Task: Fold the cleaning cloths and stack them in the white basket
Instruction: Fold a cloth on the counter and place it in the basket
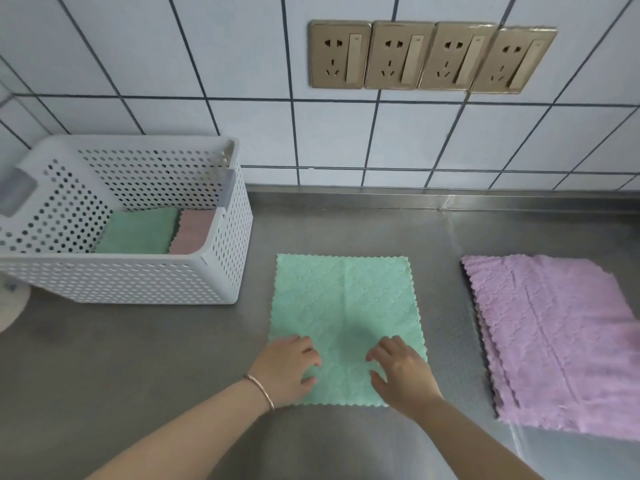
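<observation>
A mint green cloth (343, 303) lies spread flat on the steel counter in front of me. My left hand (287, 367) rests on its near left corner and my right hand (401, 370) on its near right part, fingers bent against the fabric. The white perforated basket (138, 282) stands at the left; inside it lie a folded green cloth (138, 230) and a folded pink cloth (192, 230) side by side. A stack of unfolded purple cloths (561, 337) lies flat at the right.
The steel counter (104, 358) meets a tiled wall with a row of several gold sockets (429, 57). A white round object (10, 306) shows at the far left edge, partly behind the basket.
</observation>
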Demonstrator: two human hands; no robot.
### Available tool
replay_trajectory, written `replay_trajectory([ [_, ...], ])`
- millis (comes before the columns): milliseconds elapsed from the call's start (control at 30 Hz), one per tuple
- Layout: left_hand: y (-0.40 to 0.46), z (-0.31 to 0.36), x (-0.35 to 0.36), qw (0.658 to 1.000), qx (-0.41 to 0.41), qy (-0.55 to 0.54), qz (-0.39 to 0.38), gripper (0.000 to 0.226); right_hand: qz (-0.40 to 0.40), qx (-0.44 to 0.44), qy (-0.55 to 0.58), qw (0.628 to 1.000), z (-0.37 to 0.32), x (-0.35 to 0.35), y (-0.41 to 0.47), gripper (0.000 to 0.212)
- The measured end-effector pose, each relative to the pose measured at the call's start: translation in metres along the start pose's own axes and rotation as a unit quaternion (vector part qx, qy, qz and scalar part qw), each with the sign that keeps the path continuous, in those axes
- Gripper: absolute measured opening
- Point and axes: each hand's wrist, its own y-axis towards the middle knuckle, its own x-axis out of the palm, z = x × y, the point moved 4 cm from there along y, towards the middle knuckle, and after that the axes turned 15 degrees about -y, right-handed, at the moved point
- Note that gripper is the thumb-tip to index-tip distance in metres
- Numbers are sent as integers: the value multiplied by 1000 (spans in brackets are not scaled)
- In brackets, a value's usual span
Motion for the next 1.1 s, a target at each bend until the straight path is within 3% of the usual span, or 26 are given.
replay_trajectory([
  [133, -15, 18, 20, 998, 31, 42, -27, 42, -34, -49, -6, 998, -27, 13, -16, 33],
  [233, -21, 25, 31, 996, 41, 70, -43, 39, -60, -64, -29, 996, -39, 15, -22, 38],
  [367, -26, 26, 33, 996, 46, 78, 11, 33, -76, -54, -73, 993, -46, 14, -23, 41],
  [500, -33, 15, 22, 999, -4, 41, 32, 38, -62, -30, -108, 992, -41, 15, -23, 59],
  [633, -41, -7, 5, 996, -71, -21, 50, 35, -56, 50, -120, 990, -6, 8, -34, 56],
  [733, -46, -30, -8, 973, -138, -148, 109, 43, -57, 147, -60, 986, 35, 7, -44, 52],
  [833, -50, -44, -19, 938, -206, -241, 142, 31, -33, 208, 53, 976, 56, -1, -49, 38],
  [967, -46, -45, -40, 894, -243, -324, 192, 22, -77, 341, 224, 910, 70, -18, -43, 15],
  [1100, -33, -32, -64, 896, -216, -325, 213, 23, -30, 375, 334, 864, 74, -33, -30, 16],
])
